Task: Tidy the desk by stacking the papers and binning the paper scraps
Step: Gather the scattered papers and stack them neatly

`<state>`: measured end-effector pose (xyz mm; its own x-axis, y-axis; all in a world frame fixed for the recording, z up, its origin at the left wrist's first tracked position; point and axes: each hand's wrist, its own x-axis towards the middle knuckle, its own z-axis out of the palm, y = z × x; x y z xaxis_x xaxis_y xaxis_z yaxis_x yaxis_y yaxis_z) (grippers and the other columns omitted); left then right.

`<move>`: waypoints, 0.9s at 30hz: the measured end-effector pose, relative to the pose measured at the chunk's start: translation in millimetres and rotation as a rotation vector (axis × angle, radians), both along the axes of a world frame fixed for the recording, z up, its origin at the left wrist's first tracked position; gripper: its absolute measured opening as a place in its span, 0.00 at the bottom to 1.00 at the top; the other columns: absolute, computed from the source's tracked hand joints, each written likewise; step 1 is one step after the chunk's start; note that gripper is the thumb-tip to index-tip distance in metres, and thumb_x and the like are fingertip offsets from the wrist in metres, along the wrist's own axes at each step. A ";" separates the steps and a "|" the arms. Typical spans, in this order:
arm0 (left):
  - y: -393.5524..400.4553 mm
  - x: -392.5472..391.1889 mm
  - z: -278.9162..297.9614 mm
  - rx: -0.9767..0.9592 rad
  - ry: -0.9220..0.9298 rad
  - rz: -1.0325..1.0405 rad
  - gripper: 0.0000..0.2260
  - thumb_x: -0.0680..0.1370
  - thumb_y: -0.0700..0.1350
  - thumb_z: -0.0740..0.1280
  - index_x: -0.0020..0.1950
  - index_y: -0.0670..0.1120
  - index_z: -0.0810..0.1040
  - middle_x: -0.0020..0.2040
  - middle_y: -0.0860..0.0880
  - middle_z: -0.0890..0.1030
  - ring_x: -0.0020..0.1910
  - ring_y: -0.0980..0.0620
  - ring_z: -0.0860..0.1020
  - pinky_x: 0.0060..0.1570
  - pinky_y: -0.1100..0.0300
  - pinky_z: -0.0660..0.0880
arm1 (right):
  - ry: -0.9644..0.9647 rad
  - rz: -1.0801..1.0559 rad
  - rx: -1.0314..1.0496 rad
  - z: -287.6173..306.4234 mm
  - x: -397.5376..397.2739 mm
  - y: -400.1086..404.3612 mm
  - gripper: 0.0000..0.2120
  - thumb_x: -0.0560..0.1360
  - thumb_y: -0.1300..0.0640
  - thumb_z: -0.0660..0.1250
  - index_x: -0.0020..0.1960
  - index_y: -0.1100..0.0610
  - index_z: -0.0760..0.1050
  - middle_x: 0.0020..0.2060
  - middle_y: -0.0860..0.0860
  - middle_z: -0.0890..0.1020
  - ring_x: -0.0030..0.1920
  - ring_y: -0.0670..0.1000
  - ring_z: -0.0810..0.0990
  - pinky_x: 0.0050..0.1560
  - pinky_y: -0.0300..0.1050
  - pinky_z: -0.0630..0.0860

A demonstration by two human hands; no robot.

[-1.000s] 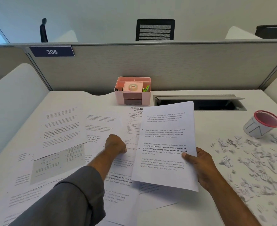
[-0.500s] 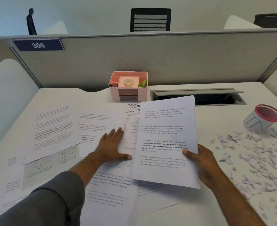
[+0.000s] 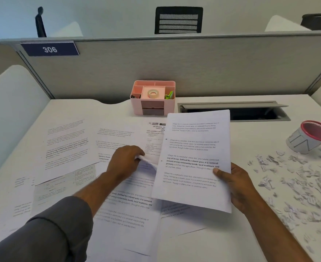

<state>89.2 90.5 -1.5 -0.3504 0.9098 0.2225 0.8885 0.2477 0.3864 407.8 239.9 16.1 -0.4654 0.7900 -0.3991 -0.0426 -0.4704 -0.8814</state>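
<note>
Loose printed sheets (image 3: 65, 146) lie overlapped and askew across the left half of the white desk (image 3: 222, 242), thin, flat and matte, easy to slide but easy to crease. My left hand (image 3: 124, 163) has its grip curled closed on the raised edge of one sheet (image 3: 146, 161) near the middle, the paper bowing up white between my fingers. I judge this step to be lifting that page onto the pile, so I should peel it slowly, keep the pages beneath from dragging, and square its corners to the pile before letting go. Behind stands a pink desk organizer (image 3: 153, 103) holding a roll of tape (image 3: 153, 93). My right hand (image 3: 237, 186) grips the gathered stack of papers (image 3: 195, 159) at its right edge, thumb on top, the stack tilted up off the desk. Right of that, torn paper scraps (image 3: 295, 178) lie scattered, small, crumpled and light. The little red-rimmed bin (image 3: 309, 138) leans tipped at the far right, well apart from my hands.
</note>
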 end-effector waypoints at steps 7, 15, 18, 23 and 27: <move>-87.9 6.4 4.0 -0.049 -0.104 -0.007 0.09 0.74 0.42 0.76 0.52 0.50 0.84 0.53 0.56 0.84 0.51 0.55 0.81 0.51 0.63 0.75 | 0.025 0.024 0.010 16.9 -1.7 -12.8 0.14 0.72 0.67 0.70 0.57 0.61 0.79 0.52 0.57 0.85 0.50 0.60 0.85 0.46 0.54 0.83; -170.8 10.7 2.2 -0.397 -0.215 -0.117 0.23 0.74 0.48 0.74 0.65 0.66 0.73 0.71 0.68 0.66 0.69 0.67 0.64 0.71 0.67 0.62 | 0.019 0.086 0.011 29.0 -8.4 -40.5 0.14 0.73 0.68 0.69 0.58 0.62 0.79 0.52 0.58 0.85 0.50 0.62 0.85 0.46 0.54 0.83; -180.4 7.5 6.5 -0.516 -0.271 -0.112 0.31 0.71 0.41 0.69 0.68 0.67 0.69 0.73 0.71 0.59 0.71 0.69 0.57 0.71 0.68 0.54 | 0.012 0.105 -0.002 29.3 -12.6 -50.2 0.14 0.72 0.68 0.69 0.58 0.63 0.79 0.52 0.58 0.85 0.50 0.62 0.85 0.47 0.55 0.83; -161.0 9.4 13.4 -0.317 -0.326 0.300 0.20 0.74 0.48 0.73 0.66 0.53 0.74 0.70 0.52 0.71 0.70 0.49 0.69 0.70 0.54 0.66 | -0.001 0.121 0.000 32.3 -21.6 -64.8 0.13 0.73 0.69 0.69 0.57 0.63 0.79 0.52 0.59 0.85 0.50 0.62 0.84 0.49 0.56 0.82; -138.7 25.9 7.0 -0.542 -0.237 0.575 0.40 0.73 0.66 0.70 0.74 0.44 0.64 0.72 0.43 0.67 0.70 0.41 0.68 0.67 0.47 0.70 | -0.015 0.109 0.001 36.8 -28.0 -74.6 0.14 0.73 0.70 0.68 0.58 0.65 0.78 0.53 0.61 0.84 0.52 0.64 0.83 0.57 0.61 0.78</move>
<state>115.0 -48.3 5.5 -0.7767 0.5341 -0.3339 0.4762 0.8449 0.2437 379.8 165.3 52.9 -0.5425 0.7355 -0.4060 0.0224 -0.4704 -0.8822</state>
